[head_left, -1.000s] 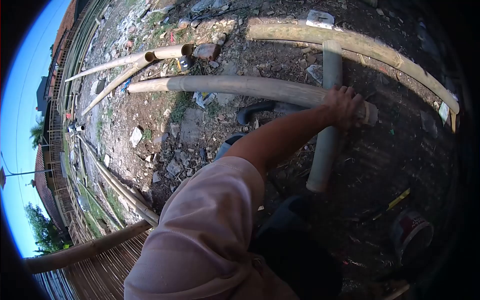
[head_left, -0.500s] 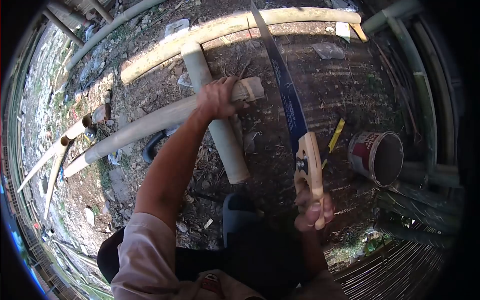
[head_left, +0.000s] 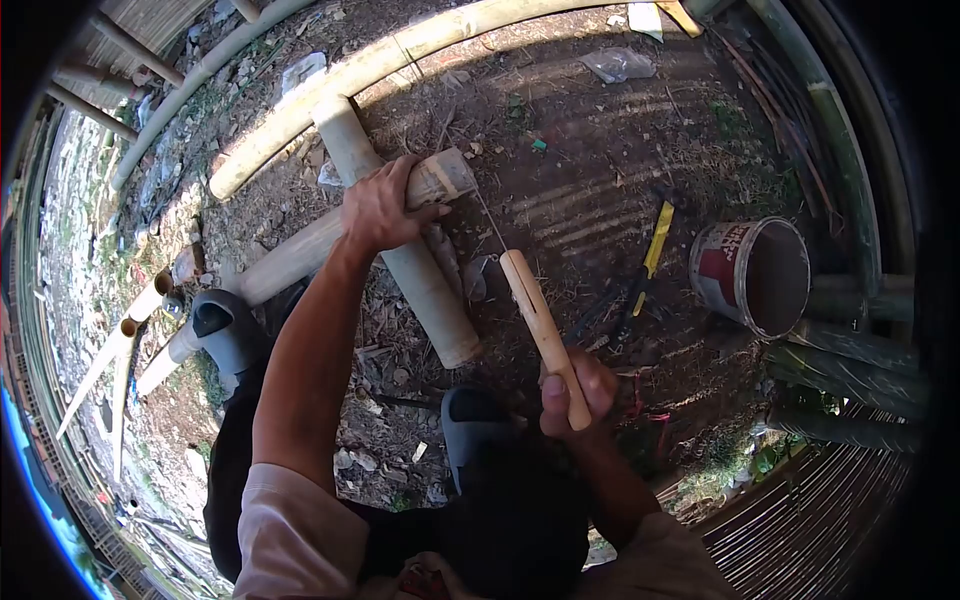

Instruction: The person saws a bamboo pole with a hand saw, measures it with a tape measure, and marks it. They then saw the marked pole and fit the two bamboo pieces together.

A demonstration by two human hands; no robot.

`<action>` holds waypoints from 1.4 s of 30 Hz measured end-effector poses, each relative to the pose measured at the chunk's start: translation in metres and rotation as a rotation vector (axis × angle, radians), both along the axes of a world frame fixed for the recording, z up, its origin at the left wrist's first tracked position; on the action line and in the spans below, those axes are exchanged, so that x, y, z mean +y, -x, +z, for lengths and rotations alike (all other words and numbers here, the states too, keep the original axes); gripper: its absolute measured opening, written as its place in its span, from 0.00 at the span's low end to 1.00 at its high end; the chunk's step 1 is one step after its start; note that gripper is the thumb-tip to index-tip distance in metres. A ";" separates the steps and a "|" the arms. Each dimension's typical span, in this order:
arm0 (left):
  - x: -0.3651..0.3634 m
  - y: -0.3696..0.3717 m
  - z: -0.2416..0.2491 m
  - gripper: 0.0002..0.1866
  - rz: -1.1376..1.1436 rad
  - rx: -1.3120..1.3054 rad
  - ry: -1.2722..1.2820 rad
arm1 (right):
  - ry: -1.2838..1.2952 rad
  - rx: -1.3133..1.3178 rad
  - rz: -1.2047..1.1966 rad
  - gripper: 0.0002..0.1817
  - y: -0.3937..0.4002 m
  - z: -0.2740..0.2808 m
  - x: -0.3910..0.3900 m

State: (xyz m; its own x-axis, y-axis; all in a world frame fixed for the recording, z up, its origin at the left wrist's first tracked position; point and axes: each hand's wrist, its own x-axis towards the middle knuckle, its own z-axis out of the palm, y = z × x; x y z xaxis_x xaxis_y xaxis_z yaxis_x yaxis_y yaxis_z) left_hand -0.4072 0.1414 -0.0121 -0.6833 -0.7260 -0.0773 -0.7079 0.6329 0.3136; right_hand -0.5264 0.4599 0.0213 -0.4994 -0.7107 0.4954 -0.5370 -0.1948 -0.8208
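Note:
My left hand (head_left: 376, 212) is wrapped over a bamboo pole (head_left: 295, 255) close to its right end, gripping it from above. That pole lies across a shorter, thicker bamboo piece (head_left: 428, 300) on the ground. In my right hand (head_left: 592, 390) is the wooden handle of a hand saw (head_left: 537, 318). The saw's blade shows edge-on as a thin line, its far part right at the cut end of the pole, beside a pale band on the bamboo. A grey shoe (head_left: 232, 335) overlaps the pole farther left.
A yellow-and-black tool (head_left: 655, 240) lies on the dirt, with a paint bucket (head_left: 745, 280) to its right. A long bamboo pole (head_left: 370, 70) crosses the far side. Green bamboo (head_left: 850, 365) is stacked at right. Another grey shoe (head_left: 475, 430) stands below the crosspiece.
The saw has swung from raised, blade face showing, to edge-on at the pole's end. A grey shoe has come into view at the pole's left. My left hand keeps its grip.

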 end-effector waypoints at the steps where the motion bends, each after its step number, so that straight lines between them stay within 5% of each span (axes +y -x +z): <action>1: -0.003 -0.001 -0.001 0.46 -0.021 0.038 0.019 | 0.001 -0.004 -0.006 0.14 -0.001 0.001 -0.002; 5: -0.009 0.001 0.003 0.41 -0.080 0.162 0.042 | 0.015 0.045 -0.042 0.15 -0.005 0.002 -0.005; 7: -0.020 0.009 0.012 0.47 0.219 0.021 -0.403 | 0.014 0.033 -0.067 0.15 -0.009 0.001 -0.003; 8: -0.018 0.015 0.011 0.53 0.161 -0.042 -0.316 | 0.005 0.053 -0.067 0.16 -0.009 0.003 -0.004; 19: -0.020 0.017 -0.009 0.54 0.211 -0.031 -0.256 | -0.194 -0.172 -0.009 0.27 -0.017 0.025 0.070; 23: -0.014 0.022 0.004 0.40 0.234 -0.051 -0.199 | -0.417 -0.367 0.031 0.32 -0.021 0.012 0.159; 25: -0.008 0.031 0.020 0.37 0.322 -0.022 -0.276 | -0.151 -0.221 -0.002 0.30 -0.012 0.021 0.099; 26: -0.012 0.027 0.014 0.45 0.292 -0.003 -0.347 | -0.158 -0.257 -0.035 0.30 -0.010 0.029 0.067; 28: -0.017 0.024 0.005 0.44 0.298 0.025 -0.351 | -0.190 -0.283 -0.072 0.29 -0.006 0.015 0.038; 31: -0.014 0.021 0.004 0.45 0.311 0.045 -0.300 | -0.296 -0.366 0.000 0.30 -0.002 0.021 0.071; 34: -0.014 0.024 0.016 0.45 0.307 -0.063 -0.307 | -0.533 -0.213 -0.195 0.34 -0.020 0.049 0.120; 37: -0.008 0.025 0.017 0.45 0.329 -0.059 -0.269 | -0.400 -0.188 -0.322 0.36 -0.025 0.037 0.070; 38: 0.001 0.021 0.029 0.44 0.272 0.049 -0.313 | -0.313 -0.417 -0.103 0.36 -0.004 0.027 0.067; 40: -0.009 0.023 0.012 0.43 0.303 0.054 -0.290 | -0.304 -0.383 -0.110 0.32 0.001 0.015 -0.009; 42: -0.014 0.021 0.012 0.43 0.338 0.037 -0.275 | -0.302 -0.418 -0.060 0.31 -0.001 0.018 0.003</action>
